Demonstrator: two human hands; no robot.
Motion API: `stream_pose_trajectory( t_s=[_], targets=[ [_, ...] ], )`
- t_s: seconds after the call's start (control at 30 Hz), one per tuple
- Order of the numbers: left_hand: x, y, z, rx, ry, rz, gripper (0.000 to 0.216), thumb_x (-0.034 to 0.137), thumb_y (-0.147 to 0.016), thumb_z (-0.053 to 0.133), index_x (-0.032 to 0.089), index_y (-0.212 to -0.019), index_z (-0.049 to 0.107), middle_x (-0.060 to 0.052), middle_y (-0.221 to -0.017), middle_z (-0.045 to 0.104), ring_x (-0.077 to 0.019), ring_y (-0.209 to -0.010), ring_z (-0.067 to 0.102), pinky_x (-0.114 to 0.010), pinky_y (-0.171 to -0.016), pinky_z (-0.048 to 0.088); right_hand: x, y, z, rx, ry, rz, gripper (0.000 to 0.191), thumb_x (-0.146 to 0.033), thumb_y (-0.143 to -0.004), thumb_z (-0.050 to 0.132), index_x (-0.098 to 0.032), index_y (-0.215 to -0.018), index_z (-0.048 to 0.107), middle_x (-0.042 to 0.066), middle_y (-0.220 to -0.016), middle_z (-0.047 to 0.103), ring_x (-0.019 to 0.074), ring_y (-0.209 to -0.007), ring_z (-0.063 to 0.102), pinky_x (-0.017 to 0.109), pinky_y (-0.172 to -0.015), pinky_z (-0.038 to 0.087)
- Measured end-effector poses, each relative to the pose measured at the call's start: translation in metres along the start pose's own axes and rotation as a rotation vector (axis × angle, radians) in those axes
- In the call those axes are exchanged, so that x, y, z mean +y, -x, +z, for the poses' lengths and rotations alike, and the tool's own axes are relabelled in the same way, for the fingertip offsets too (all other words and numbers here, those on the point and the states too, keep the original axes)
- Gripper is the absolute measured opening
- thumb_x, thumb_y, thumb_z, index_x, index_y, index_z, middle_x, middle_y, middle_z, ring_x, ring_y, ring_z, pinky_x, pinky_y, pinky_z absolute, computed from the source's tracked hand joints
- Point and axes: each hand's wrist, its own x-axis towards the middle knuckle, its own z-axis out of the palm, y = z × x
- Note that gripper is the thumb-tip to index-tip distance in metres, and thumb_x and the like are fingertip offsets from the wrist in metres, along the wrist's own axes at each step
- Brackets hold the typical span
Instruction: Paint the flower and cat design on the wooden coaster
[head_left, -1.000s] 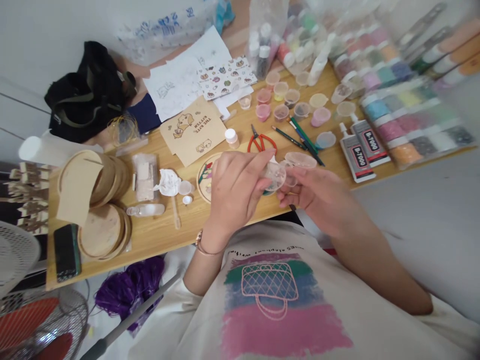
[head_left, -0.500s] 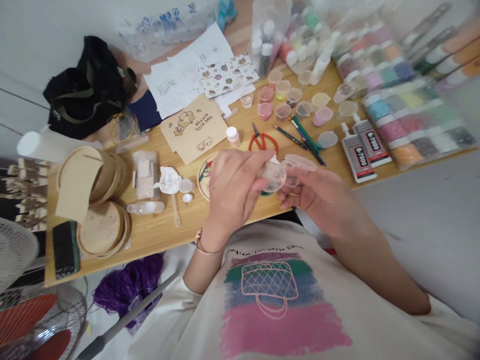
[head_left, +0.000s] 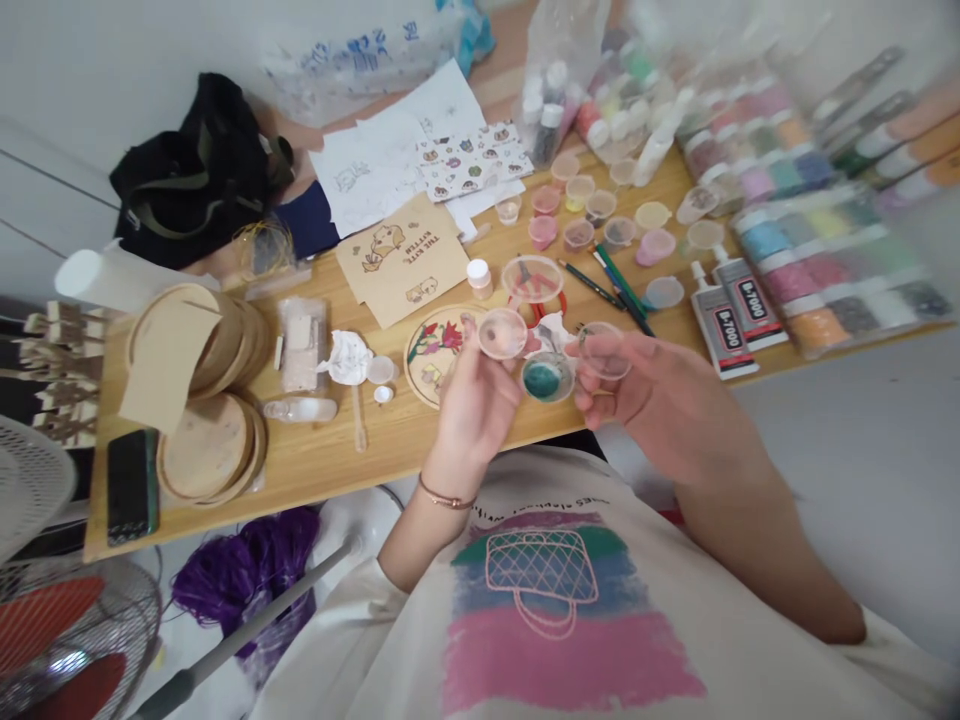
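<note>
My left hand (head_left: 480, 400), palm turned up, grips a small clear plastic cup (head_left: 502, 333) between thumb and fingers. A clear round lid (head_left: 532, 278) stands open just beyond that cup. To the right, my right hand (head_left: 652, 395) has its fingers closed on another small clear plastic cup (head_left: 606, 350). What either cup contains is hard to make out. Between my hands, a small cup of dark green material (head_left: 547, 378) sits near the table's front edge. Partly behind my left hand lies a round wooden disc with a red flower design (head_left: 431, 355).
Red-handled scissors (head_left: 551, 305) and pencils (head_left: 592, 285) lie beyond my hands, with several small cups of coloured material behind. Two glue tubes (head_left: 724, 335) and boxed jars (head_left: 832, 260) are at right. Stacked wooden discs (head_left: 202, 450) and a phone (head_left: 129, 490) are at left.
My left hand has rolled palm up and drawn slightly away from my right hand, bringing its tilted cup more upright. The green cup now shows between them. The view has shifted slightly.
</note>
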Motion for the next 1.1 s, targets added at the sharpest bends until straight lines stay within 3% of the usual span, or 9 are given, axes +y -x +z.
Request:
stream_pose_trajectory(
  t_s=[0.17, 0.37, 0.43, 0.6, 0.77, 0.97, 1.1],
  targets=[
    [-0.003, 0.005, 0.008, -0.050, 0.048, -0.154, 0.051, 0.041, -0.105, 0.022, 0.022, -0.081, 0.062, -0.003, -0.083, 0.070, -0.0189, -0.098, 0.069, -0.037, -0.092, 0.054, 0.007, 0.002, -0.003, 0.023, 0.242, -0.158, 0.039, -0.055, -0.065, 0.081, -0.020, -0.078, 0.069, -0.001, -0.068, 0.062, 0.0098, -0.060, 0.058, 0.023, -0.054, 0.051],
    [-0.009, 0.008, 0.017, -0.013, 0.133, -0.135, 0.053, 0.038, -0.106, 0.018, 0.019, -0.092, 0.066, -0.005, -0.091, 0.075, -0.0203, -0.114, 0.066, -0.038, -0.102, 0.051, 0.021, 0.006, -0.002, 0.174, 0.961, -0.573, 0.035, -0.043, -0.076, 0.075, -0.033, -0.109, 0.072, 0.004, -0.092, 0.064, 0.0209, -0.085, 0.059, 0.040, -0.078, 0.052],
    [-0.009, 0.010, 0.019, -0.012, 0.160, -0.133, 0.054, 0.040, -0.106, 0.018, 0.019, -0.096, 0.067, -0.006, -0.094, 0.075, -0.0203, -0.120, 0.064, -0.038, -0.106, 0.049, 0.026, 0.005, -0.002, 0.215, 1.089, -0.648, 0.037, -0.043, -0.078, 0.073, -0.034, -0.114, 0.071, 0.006, -0.099, 0.064, 0.0249, -0.093, 0.060, 0.044, -0.084, 0.052],
    [-0.010, 0.014, 0.023, -0.014, 0.208, -0.168, 0.061, 0.047, -0.105, 0.016, 0.017, -0.096, 0.068, -0.009, -0.106, 0.075, -0.0223, -0.128, 0.059, -0.037, -0.110, 0.045, 0.033, 0.002, -0.006, 0.215, 1.207, -0.746, 0.034, -0.041, -0.085, 0.065, -0.032, -0.118, 0.069, 0.008, -0.117, 0.068, 0.0283, -0.109, 0.063, 0.048, -0.094, 0.053],
    [-0.014, 0.016, 0.026, -0.038, 0.274, -0.163, 0.061, 0.048, -0.105, 0.015, 0.016, -0.101, 0.068, -0.010, -0.114, 0.073, -0.0229, -0.128, 0.060, -0.036, -0.108, 0.046, 0.033, 0.001, -0.012, 0.208, 1.232, -0.808, 0.035, -0.038, -0.086, 0.064, -0.028, -0.120, 0.069, 0.008, -0.117, 0.070, 0.0267, -0.107, 0.067, 0.046, -0.091, 0.057],
    [-0.022, 0.016, 0.028, -0.004, 0.298, -0.185, 0.059, 0.047, -0.105, 0.021, 0.017, -0.096, 0.071, -0.009, -0.108, 0.075, -0.0202, -0.123, 0.061, -0.032, -0.108, 0.046, 0.035, -0.002, -0.019, 0.222, 1.188, -0.773, 0.037, -0.036, -0.082, 0.068, -0.028, -0.118, 0.072, 0.008, -0.116, 0.071, 0.0259, -0.104, 0.068, 0.046, -0.089, 0.059],
    [-0.024, 0.009, 0.031, -0.012, 0.328, -0.210, 0.059, 0.048, -0.105, 0.020, 0.018, -0.100, 0.071, -0.009, -0.105, 0.076, -0.0196, -0.118, 0.065, -0.032, -0.105, 0.048, 0.036, -0.008, -0.026, 0.198, 1.066, -0.704, 0.038, -0.037, -0.077, 0.072, -0.028, -0.114, 0.074, 0.008, -0.112, 0.072, 0.0229, -0.094, 0.069, 0.041, -0.079, 0.061]
  ],
)
